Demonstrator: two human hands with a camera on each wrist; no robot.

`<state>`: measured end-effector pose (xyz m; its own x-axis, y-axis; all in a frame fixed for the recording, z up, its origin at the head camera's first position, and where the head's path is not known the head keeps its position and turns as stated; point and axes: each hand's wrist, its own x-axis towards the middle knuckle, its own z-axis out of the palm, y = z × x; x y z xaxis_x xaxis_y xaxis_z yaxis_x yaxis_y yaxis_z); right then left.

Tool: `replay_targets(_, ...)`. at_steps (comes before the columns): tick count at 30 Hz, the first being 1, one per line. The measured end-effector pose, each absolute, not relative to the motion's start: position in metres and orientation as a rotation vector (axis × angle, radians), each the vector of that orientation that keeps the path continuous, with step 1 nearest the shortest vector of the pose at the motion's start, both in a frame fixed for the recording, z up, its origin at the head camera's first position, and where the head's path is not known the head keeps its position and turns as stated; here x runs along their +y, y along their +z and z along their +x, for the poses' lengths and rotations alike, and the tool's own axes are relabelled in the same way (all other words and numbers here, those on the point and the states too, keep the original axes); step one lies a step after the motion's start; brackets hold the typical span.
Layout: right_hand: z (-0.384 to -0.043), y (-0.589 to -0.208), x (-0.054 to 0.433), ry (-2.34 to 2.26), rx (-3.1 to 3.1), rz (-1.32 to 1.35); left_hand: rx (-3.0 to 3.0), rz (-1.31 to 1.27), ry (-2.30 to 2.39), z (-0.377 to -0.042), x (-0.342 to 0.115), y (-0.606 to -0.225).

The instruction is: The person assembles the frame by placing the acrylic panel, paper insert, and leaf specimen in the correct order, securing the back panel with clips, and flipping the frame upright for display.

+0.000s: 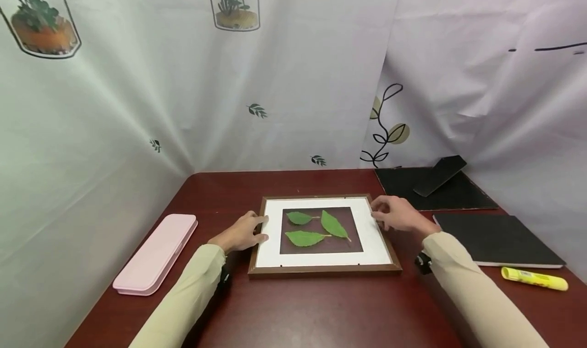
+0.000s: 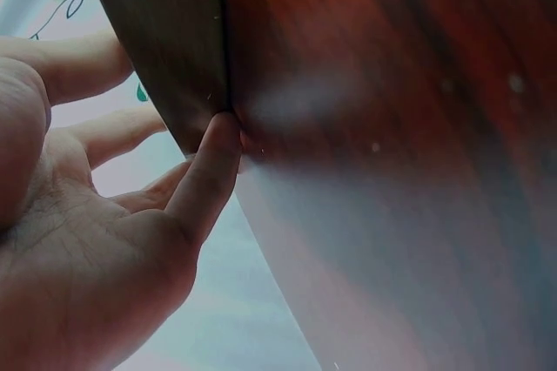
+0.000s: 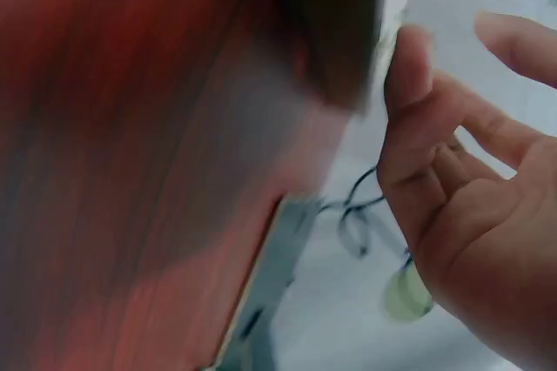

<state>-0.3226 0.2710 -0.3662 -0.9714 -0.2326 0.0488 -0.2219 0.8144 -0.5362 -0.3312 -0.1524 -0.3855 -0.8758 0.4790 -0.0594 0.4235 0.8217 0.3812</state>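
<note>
A brown wooden picture frame (image 1: 321,273) lies on the dark red table, its white mat (image 1: 270,236) surrounding a dark window. Three green leaves (image 1: 334,224) show in that window, two on the left and one at the right. My left hand (image 1: 241,232) grips the frame's left side; the left wrist view has its fingers against the frame's side, one fingertip (image 2: 224,131) down at its lower edge. At the upper right side is my right hand (image 1: 395,213), fingers loosely bent. In the right wrist view a fingertip (image 3: 409,49) comes right beside the blurred frame edge (image 3: 339,31).
A pink case (image 1: 156,253) lies at the left table edge. At the back right lies a black backing board (image 1: 399,180) with its stand flap (image 1: 440,176) raised. Nearer are a black notebook (image 1: 497,238) and a yellow marker (image 1: 534,278). Printed white curtains (image 1: 298,83) enclose the table.
</note>
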Motion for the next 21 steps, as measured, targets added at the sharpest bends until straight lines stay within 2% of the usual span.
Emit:
replay_targets(15, -0.345, -0.371, 0.368, -0.93, 3.015, 0.004, 2.823, 0.712, 0.574, -0.323, -0.145, -0.393)
replay_targets(21, -0.347, -0.371, 0.392, -0.951, 2.968, 0.172, 2.834, 0.709, 0.573, -0.321, -0.144, -0.394)
